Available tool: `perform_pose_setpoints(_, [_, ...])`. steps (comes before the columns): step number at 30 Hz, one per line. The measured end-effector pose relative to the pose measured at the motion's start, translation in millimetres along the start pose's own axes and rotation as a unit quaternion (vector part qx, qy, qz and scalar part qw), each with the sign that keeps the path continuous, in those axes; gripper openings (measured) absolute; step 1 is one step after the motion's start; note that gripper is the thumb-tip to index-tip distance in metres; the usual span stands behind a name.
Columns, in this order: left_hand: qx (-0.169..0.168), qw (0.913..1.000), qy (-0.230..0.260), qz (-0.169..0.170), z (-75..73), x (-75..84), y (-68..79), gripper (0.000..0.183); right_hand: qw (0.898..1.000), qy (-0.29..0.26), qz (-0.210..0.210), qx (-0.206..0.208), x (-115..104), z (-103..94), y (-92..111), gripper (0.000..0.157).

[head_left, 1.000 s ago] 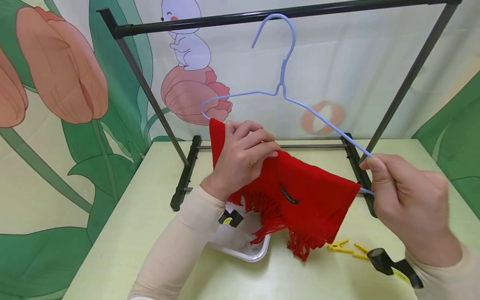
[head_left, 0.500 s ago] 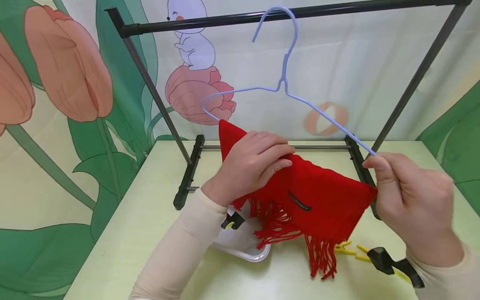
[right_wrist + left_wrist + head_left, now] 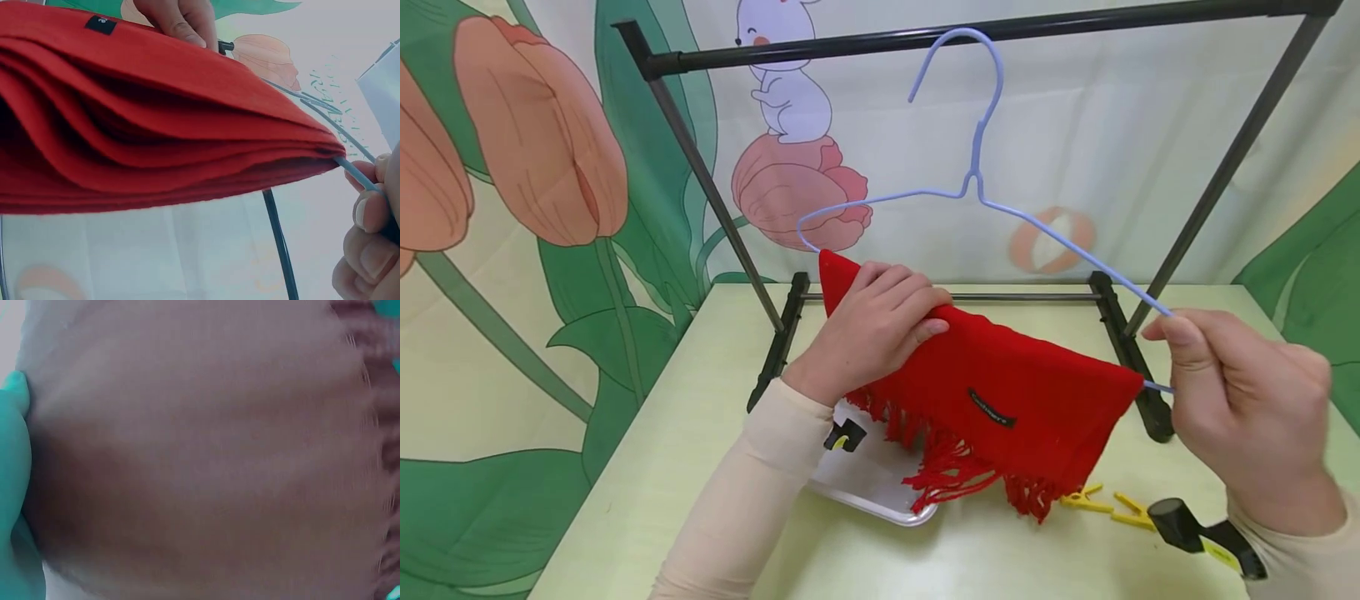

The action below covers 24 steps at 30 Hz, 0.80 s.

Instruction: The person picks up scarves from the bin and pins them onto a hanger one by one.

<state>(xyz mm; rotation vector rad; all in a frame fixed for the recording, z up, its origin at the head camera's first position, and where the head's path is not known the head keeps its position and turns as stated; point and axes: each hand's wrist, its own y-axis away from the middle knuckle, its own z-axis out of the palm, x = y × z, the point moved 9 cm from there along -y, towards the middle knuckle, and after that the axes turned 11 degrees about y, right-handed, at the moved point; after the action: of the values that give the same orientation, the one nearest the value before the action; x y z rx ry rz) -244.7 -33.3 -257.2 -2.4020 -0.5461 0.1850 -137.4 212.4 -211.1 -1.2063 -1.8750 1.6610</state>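
A red fringed scarf [image 3: 1030, 400] with a small black label hangs folded over the lower bar of a light blue clothes hanger [image 3: 1052, 229]. My left hand [image 3: 876, 329] grips the scarf's top fold left of the middle, thumb on the near side and fingers over the bar. At the hanger's right end my right hand [image 3: 1247, 400] holds the wire in curled fingers. The right wrist view shows the scarf's stacked layers [image 3: 156, 137] and the bar coming out of them toward the right hand [image 3: 372, 231]. Scarf cloth [image 3: 206, 444] fills most of the left wrist view.
Behind the hanger stands a black rack; its top rail [image 3: 850, 46] passes behind the hanger's hook. A white tray [image 3: 880, 504] is partly under the scarf. Yellow clothespins [image 3: 1131, 512] lie on the table [image 3: 647, 467] to the right.
The right hand and hanger end have shifted slightly right. The scarf slid right toward the right hand, then back somewhat left, with the left hand moving along with it.
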Motion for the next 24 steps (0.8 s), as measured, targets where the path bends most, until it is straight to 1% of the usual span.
perform_pose_setpoints(3, [0.007, 0.9999, -0.005, 0.01, -1.8, 10.3, -5.8, 0.029, 1.0, 0.006, -0.006, -0.015, 0.8, 1.1, -0.2, 0.054])
perform_pose_setpoints(5, [0.011, 0.9995, -0.013, 0.026, -2.3, 22.5, -12.1, 0.03, 1.0, 0.014, -0.01, -0.026, 1.1, 1.9, -0.3, 0.056])
perform_pose_setpoints(7, [0.01, 0.9986, -0.025, 0.046, -0.2, 36.1, -19.4, 0.031, 0.999, 0.013, -0.011, -0.027, 1.2, 2.6, 0.1, 0.057])
perform_pose_setpoints(10, [-0.004, 0.9966, -0.036, 0.074, 5.7, 55.2, -30.3, 0.032, 1.0, 0.007, -0.01, -0.022, 1.3, 3.1, 0.1, 0.056])
perform_pose_setpoints(12, [-0.016, 0.9956, -0.034, 0.086, 10.3, 64.2, -35.6, 0.03, 1.0, 0.002, -0.008, -0.016, 1.1, 3.0, 0.4, 0.055])
perform_pose_setpoints(15, [-0.027, 0.9952, -0.025, 0.091, 15.9, 71.3, -40.0, 0.026, 1.0, 0.004, -0.007, -0.019, 1.2, 3.3, 0.4, 0.055])
perform_pose_setpoints(19, [-0.03, 0.9954, -0.018, 0.09, 19.1, 74.2, -41.3, 0.023, 1.0, 0.006, -0.008, -0.025, 2.2, 4.3, 0.9, 0.056])
perform_pose_setpoints(24, [-0.035, 0.995, -0.019, 0.091, 21.8, 77.9, -43.3, 0.024, 1.0, 0.006, -0.012, -0.02, 2.0, 5.1, 1.5, 0.058])
